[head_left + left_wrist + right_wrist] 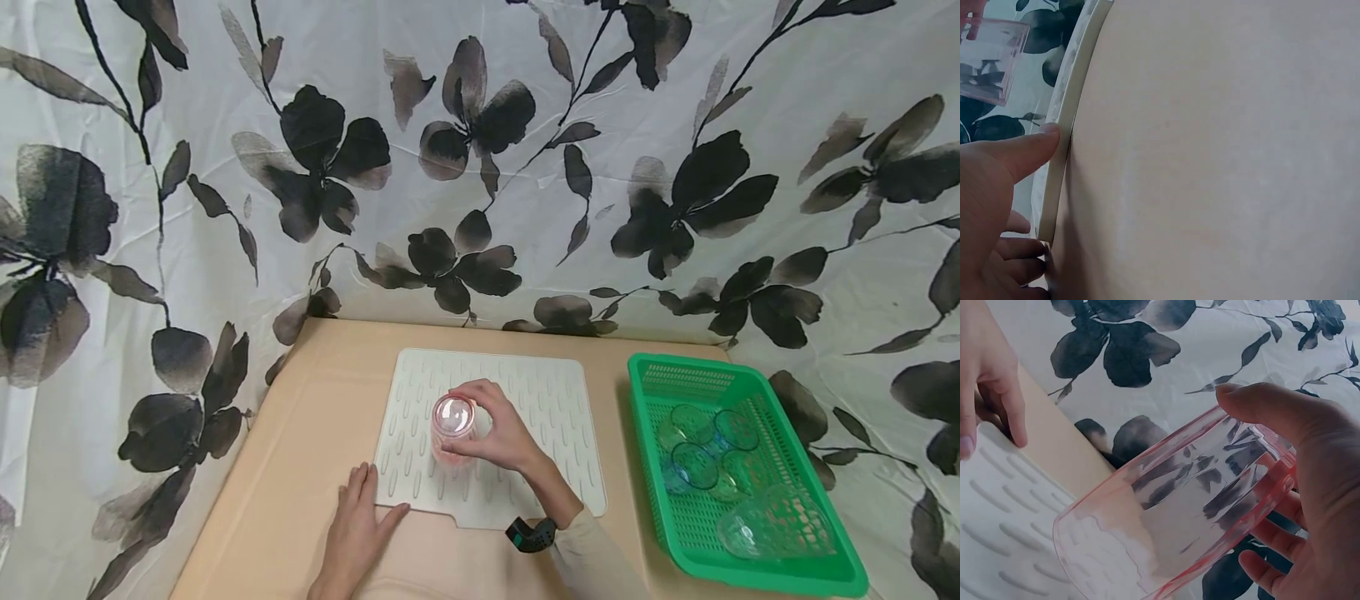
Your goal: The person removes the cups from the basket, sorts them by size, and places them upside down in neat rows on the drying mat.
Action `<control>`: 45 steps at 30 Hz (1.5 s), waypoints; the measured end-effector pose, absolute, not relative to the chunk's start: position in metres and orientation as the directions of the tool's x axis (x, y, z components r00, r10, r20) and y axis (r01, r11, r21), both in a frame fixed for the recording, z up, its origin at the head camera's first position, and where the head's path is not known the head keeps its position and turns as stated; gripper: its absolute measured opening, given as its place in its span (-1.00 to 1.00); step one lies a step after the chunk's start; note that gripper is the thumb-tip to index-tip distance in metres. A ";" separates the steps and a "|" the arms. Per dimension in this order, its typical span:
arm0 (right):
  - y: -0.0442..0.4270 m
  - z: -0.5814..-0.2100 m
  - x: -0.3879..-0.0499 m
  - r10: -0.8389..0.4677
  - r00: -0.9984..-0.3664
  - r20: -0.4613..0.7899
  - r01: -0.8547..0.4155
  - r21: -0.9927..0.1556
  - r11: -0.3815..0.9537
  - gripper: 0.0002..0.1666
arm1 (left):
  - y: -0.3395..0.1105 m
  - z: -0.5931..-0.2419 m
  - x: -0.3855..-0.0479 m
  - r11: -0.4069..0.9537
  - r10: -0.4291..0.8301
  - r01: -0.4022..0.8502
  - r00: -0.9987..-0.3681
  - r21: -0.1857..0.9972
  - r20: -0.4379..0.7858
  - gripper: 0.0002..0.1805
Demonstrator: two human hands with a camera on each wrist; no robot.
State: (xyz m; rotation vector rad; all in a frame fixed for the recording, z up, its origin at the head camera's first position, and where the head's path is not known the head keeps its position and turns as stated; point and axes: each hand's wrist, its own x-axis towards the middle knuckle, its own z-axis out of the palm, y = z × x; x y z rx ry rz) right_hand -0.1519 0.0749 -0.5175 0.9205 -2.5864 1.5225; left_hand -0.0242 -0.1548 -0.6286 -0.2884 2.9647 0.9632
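My right hand [498,429] grips a clear pink drinking glass [453,427] near its thick base. The glass is upside down over the white ridged drying mat [536,417]; in the right wrist view its wide rim [1100,565] points down toward the mat. Whether the rim touches the mat, I cannot tell. At the mat's near left corner, my left hand [355,529] rests with fingers extended along the side. Its thumb [1038,147] touches the front edge of the mat in the left wrist view.
To the right stands a green plastic basket [656,508] with several tumblers, green-tinted [686,427] and blue-tinted [693,467], and a clear glass [765,529] lying on its side. The tan table [315,400] meets a floral curtain [555,183] at the back and sides.
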 end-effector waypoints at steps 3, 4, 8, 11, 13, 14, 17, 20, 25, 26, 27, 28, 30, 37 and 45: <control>0.072 -0.520 -0.162 -0.471 -0.837 0.280 -0.482 -0.785 0.390 -0.23 | -0.155 -0.631 -0.027 0.797 -0.164 -0.186 -0.982 0.575 -0.091 0.07; 0.071 -0.520 -0.166 -0.464 -0.840 0.280 -0.480 -0.783 0.395 -0.22 | -0.155 -0.631 -0.028 0.796 -0.161 -0.188 -0.982 0.576 -0.098 0.08; 0.065 -0.522 -0.183 -0.437 -0.855 0.280 -0.464 -0.790 0.401 -0.19 | -0.156 -0.631 -0.030 0.789 -0.151 -0.193 -0.981 0.583 -0.121 0.08; 0.059 -0.522 -0.196 -0.418 -0.864 0.280 -0.453 -0.795 0.404 -0.17 | -0.159 -0.629 -0.031 0.782 -0.148 -0.195 -0.981 0.592 -0.128 0.09; 0.056 -0.521 -0.204 -0.411 -0.867 0.282 -0.450 -0.796 0.404 -0.17 | -0.160 -0.629 -0.031 0.778 -0.149 -0.198 -0.980 0.596 -0.131 0.09; 0.054 -0.521 -0.208 -0.409 -0.868 0.283 -0.450 -0.796 0.405 -0.17 | -0.160 -0.629 -0.031 0.778 -0.149 -0.197 -0.980 0.597 -0.130 0.09; 0.048 -0.519 -0.219 -0.402 -0.872 0.279 -0.443 -0.800 0.405 -0.17 | -0.160 -0.630 -0.032 0.780 -0.147 -0.196 -0.981 0.594 -0.130 0.09; 0.042 -0.520 -0.229 -0.389 -0.882 0.265 -0.425 -0.804 0.415 -0.16 | -0.160 -0.631 -0.034 0.775 -0.146 -0.193 -0.981 0.602 -0.126 0.09; 0.030 -0.525 -0.246 -0.384 -0.891 0.242 -0.406 -0.803 0.437 -0.15 | -0.161 -0.631 -0.035 0.780 -0.152 -0.195 -0.981 0.595 -0.123 0.10; 0.027 -0.526 -0.249 -0.385 -0.891 0.239 -0.405 -0.803 0.438 -0.13 | -0.161 -0.631 -0.035 0.783 -0.154 -0.197 -0.980 0.590 -0.122 0.10; 0.025 -0.527 -0.251 -0.386 -0.891 0.238 -0.404 -0.804 0.436 -0.13 | -0.161 -0.632 -0.035 0.786 -0.156 -0.198 -0.980 0.586 -0.122 0.10; 0.023 -0.528 -0.253 -0.385 -0.892 0.235 -0.400 -0.807 0.434 -0.12 | -0.162 -0.632 -0.035 0.788 -0.158 -0.200 -0.980 0.583 -0.123 0.10; 0.019 -0.530 -0.257 -0.379 -0.898 0.222 -0.387 -0.807 0.446 -0.11 | -0.162 -0.632 -0.035 0.786 -0.161 -0.202 -0.979 0.584 -0.123 0.10; 0.012 -0.536 -0.266 -0.366 -0.911 0.188 -0.356 -0.806 0.472 -0.16 | -0.160 -0.632 -0.033 0.783 -0.167 -0.190 -0.982 0.592 -0.094 0.08; 0.006 -0.539 -0.272 -0.369 -0.914 0.172 -0.340 -0.821 0.459 -0.20 | -0.157 -0.632 -0.032 0.763 -0.173 -0.199 -0.980 0.615 -0.102 0.08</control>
